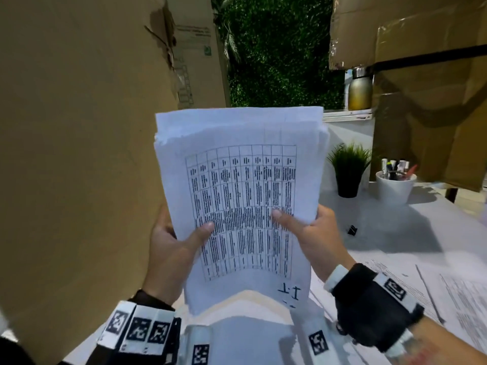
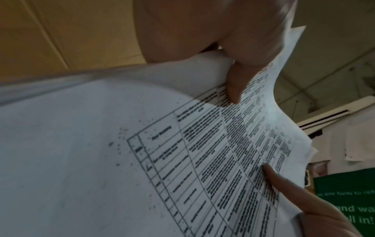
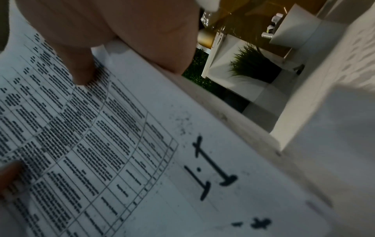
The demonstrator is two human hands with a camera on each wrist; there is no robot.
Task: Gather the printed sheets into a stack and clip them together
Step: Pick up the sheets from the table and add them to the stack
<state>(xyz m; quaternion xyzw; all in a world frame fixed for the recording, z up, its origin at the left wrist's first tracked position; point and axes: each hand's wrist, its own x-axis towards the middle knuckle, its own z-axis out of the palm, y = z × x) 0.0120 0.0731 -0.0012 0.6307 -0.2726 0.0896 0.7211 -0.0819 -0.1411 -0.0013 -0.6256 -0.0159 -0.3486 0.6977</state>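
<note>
Stack: printed sheets held upright, centre frame, above the counter.
Hands: left hand and right hand both gripping its lower edges, thumbs pressed on front.
Clip: binder clip lying untouched on counter, right of centre.

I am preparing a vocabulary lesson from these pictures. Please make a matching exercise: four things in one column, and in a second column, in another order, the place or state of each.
Things:
1. stack of printed sheets
2. black binder clip
3. white cup of pens
4. metal bottle

Places or states:
A. on the white shelf at the back
B. lies alone on the white table
C. stands beside the small green plant
D. held upright by the left hand and the right hand

Pairs: 1-D, 2-B, 3-C, 4-A
</note>
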